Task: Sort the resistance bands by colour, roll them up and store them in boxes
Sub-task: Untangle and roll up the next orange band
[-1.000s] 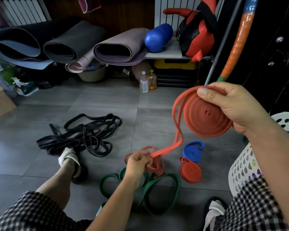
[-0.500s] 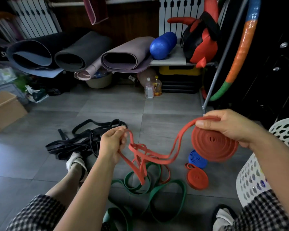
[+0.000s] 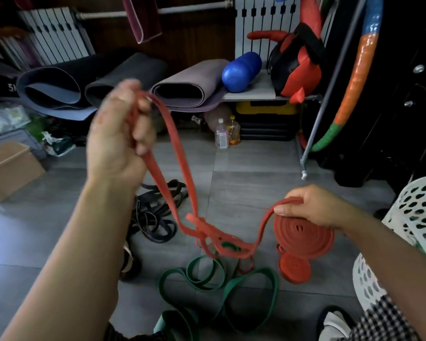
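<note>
Red band [image 3: 265, 223] is getting rolled: right hand [image 3: 315, 207] is pinching the roll [image 3: 303, 236], left hand [image 3: 118, 136] is gripping the loose end [image 3: 173, 143]. Probably untangling comes next.

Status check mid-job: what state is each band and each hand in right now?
red band: part rolled into a coil, loose tail tangled.
left hand: raised, grips the tail.
right hand: grips the coil.
red roll: fully rolled, on the floor.
green bands: unrolled, on the floor.
black bands: unrolled, heaped on the floor.
</note>
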`<state>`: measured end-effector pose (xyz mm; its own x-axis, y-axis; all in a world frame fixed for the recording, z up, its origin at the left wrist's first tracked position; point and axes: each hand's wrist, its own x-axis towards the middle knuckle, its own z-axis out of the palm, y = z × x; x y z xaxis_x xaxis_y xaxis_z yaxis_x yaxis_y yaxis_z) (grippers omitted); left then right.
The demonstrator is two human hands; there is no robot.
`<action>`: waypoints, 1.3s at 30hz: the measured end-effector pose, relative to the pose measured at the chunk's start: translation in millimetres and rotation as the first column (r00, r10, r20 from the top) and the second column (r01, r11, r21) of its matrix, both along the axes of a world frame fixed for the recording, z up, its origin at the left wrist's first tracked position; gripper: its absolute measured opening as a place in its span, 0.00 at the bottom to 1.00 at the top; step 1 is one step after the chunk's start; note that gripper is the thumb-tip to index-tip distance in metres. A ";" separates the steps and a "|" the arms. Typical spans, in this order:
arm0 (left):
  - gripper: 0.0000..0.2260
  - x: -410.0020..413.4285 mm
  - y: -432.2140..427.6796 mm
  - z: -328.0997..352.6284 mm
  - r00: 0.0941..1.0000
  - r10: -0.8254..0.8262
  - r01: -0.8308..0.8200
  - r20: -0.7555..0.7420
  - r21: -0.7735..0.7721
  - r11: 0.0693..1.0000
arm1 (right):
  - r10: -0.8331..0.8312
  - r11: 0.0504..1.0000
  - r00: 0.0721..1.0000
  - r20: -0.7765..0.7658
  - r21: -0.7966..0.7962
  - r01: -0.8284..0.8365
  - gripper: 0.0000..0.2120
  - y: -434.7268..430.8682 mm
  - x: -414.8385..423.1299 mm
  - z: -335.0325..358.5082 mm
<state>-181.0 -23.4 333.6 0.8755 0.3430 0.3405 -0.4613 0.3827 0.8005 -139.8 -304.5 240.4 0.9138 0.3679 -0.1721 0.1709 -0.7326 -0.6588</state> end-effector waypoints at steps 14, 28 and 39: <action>0.10 -35.2 128.8 -174.7 0.393 0.735 -0.402 -0.553 0.616 0.678 | -0.303 0.860 0.951 0.070 0.450 0.241 0.05 -19.8 16.1 19.6; 0.06 -55.9 60.7 -287.3 0.368 0.666 0.628 -0.649 0.702 0.337 | -0.003 0.805 0.988 0.157 0.586 -0.091 0.20 21.9 -3.7 54.1; 0.15 2.6 -55.0 -275.0 0.431 0.292 0.616 -0.854 0.515 0.596 | 0.029 0.818 0.979 0.203 0.558 -0.140 0.21 15.5 -14.3 53.6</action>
